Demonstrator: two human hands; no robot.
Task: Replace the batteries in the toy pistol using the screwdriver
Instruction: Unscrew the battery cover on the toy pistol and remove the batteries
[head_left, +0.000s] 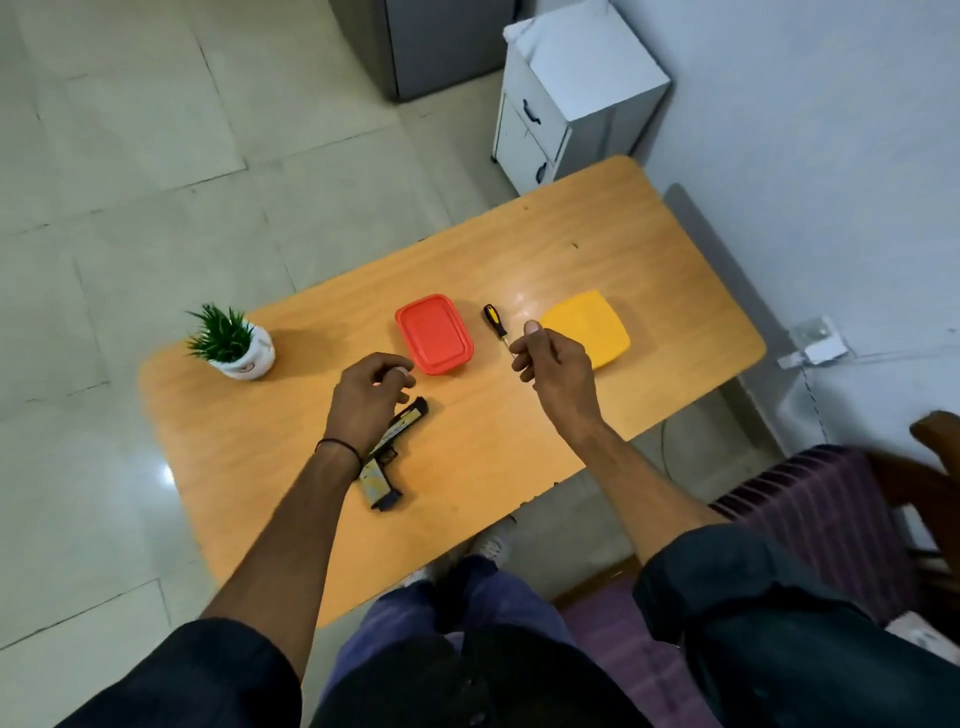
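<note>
Pale floor tiles (130, 182) are framing an orange wooden tabletop (597, 249), and the person is sitting at its near edge with both arms out over it. Toy pistol (382, 480) is lying flat on the tabletop, muzzle pointing away toward the red lidded box (435, 333), and its middle is hiding under the left wrist. Left grip (371, 397) is hovering right above the barrel end, fingers curling in toward the thumb; something pale is showing at the fingertips, and I cannot tell whether it is pinching anything. Over to the screwdriver (495, 321), which is lying between the red box and the yellow box (592, 325), black-and-yellow handle away, metal tip pointing at the right grip (553, 364). That grip is sitting just at the tip, fingers curled, thumb laid on top; whether it is touching or pinching the shaft, I cannot tell. Small potted plant (231, 343) is standing at the left end.
</note>
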